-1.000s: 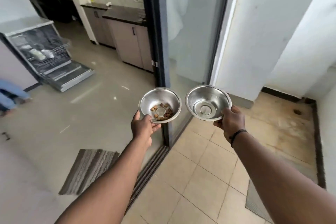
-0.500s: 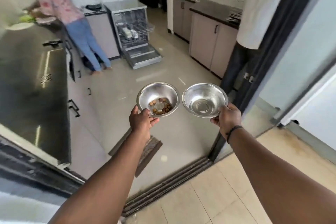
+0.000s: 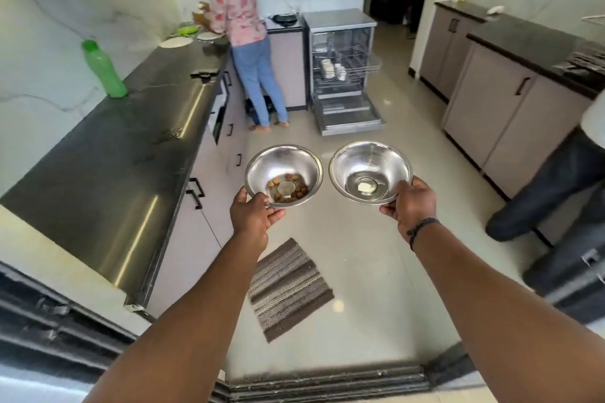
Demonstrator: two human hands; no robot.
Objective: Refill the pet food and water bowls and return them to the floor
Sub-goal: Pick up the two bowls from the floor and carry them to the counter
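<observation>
No readable text, labels, brands or numbers on any surface in view.

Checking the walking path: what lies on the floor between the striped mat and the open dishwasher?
Head view: only bare floor between striped mat and dishwasher.

this was a home kitchen. a long dark bench (image 3: 108, 154) ran down the left side over pale cabinets with black handles, backed by a marbled white wall. a dishwasher (image 3: 343, 72) stood open at the far end, its racks pulled out with cups inside. more cabinets (image 3: 510, 108) lined the right. a green bottle (image 3: 103, 70) stood on the bench, and a striped mat (image 3: 288, 288) lay on the glossy tiled floor.
</observation>
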